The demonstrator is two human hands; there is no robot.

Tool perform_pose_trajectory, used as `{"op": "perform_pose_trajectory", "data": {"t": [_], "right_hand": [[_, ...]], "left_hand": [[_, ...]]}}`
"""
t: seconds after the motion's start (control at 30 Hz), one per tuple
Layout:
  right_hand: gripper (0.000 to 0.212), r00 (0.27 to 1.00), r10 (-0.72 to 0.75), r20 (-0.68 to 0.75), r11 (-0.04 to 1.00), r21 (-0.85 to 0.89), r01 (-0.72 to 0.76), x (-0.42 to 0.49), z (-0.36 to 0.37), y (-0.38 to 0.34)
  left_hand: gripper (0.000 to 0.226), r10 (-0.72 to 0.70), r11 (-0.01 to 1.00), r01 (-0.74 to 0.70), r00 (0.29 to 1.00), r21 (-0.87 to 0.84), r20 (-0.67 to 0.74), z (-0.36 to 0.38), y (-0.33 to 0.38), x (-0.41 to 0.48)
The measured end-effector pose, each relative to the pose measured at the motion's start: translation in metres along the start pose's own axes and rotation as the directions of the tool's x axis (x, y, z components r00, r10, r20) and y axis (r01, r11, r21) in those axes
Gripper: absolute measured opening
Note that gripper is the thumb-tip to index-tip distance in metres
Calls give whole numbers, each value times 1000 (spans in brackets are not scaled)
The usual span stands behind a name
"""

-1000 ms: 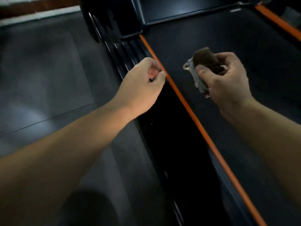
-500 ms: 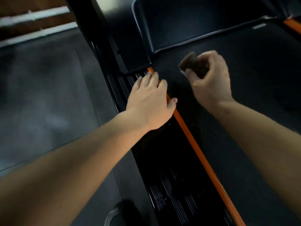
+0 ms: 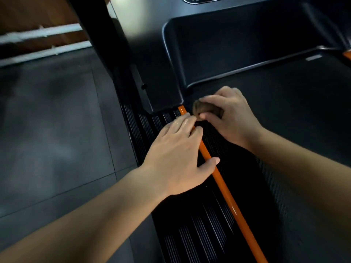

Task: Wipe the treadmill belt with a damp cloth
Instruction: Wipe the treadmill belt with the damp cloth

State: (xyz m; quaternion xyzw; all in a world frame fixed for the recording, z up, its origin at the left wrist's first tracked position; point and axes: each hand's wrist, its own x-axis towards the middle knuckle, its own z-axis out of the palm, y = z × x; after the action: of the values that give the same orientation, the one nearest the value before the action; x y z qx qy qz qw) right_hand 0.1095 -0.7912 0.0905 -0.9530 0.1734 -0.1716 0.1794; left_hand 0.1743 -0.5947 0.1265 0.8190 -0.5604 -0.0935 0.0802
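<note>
The black treadmill belt fills the right of the view, edged on its left by an orange strip. My right hand is shut on a bunched brown cloth and presses it down on the belt's front left corner, just right of the orange strip's far end. My left hand lies flat, palm down, fingers spread, on the ribbed black side rail, with the thumb across the orange strip. Its fingertips almost touch the cloth.
The black motor cover rises just beyond the cloth. A black upright post stands at the treadmill's left front. Grey floor tiles lie to the left. A second orange strip shows at the far right edge.
My right hand carried the cloth forward and down onto the belt's front left corner. My left hand opened from a loose fist and settled flat on the side rail.
</note>
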Motion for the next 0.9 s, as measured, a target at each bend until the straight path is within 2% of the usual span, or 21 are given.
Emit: {"op": "perform_pose_trajectory", "data": {"t": [0.07,0.13,0.17,0.27,0.37,0.43,0.5,0.57,0.7,0.77,0.9], "right_hand": [[37,998,27,-53,998,-51,-30,24,1,10],[37,981,174,-84,984,-9,-175,46,-3,15],[36,979,195,-55,981,9,-194,51,-3,14],[30,991,53,119,995,81,-63,31,-3,5],[30,982,-65,179,990,134,41,7,-10,6],[32,992,-43,119,996,78,34,22,-8,10],[32,999,45,21,998,50,-46,47,-1,9],[31,995,95,-15,994,62,-94,56,4,4],[25,979,-77,189,992,112,57,19,-10,9],[22,968,-114,225,986,143,83,17,-17,16],[22,999,35,-16,995,94,-33,52,1,13]], "left_hand": [[87,-43,999,44,999,-22,11,2,1,0],[91,-65,997,65,998,-35,10,3,3,2],[93,-73,997,73,997,-35,2,3,4,2],[94,-85,996,84,996,-36,-26,2,7,5],[91,-99,993,98,995,-62,-12,3,13,2],[87,-106,992,104,994,-76,-26,3,15,1],[85,-110,991,108,993,-74,-31,3,16,3],[84,-114,992,113,993,-61,-20,3,17,4],[81,-115,990,112,993,-89,-26,6,17,3],[80,-116,989,112,993,-100,-37,6,17,2],[76,-117,991,114,992,-77,-40,5,19,5]]}}
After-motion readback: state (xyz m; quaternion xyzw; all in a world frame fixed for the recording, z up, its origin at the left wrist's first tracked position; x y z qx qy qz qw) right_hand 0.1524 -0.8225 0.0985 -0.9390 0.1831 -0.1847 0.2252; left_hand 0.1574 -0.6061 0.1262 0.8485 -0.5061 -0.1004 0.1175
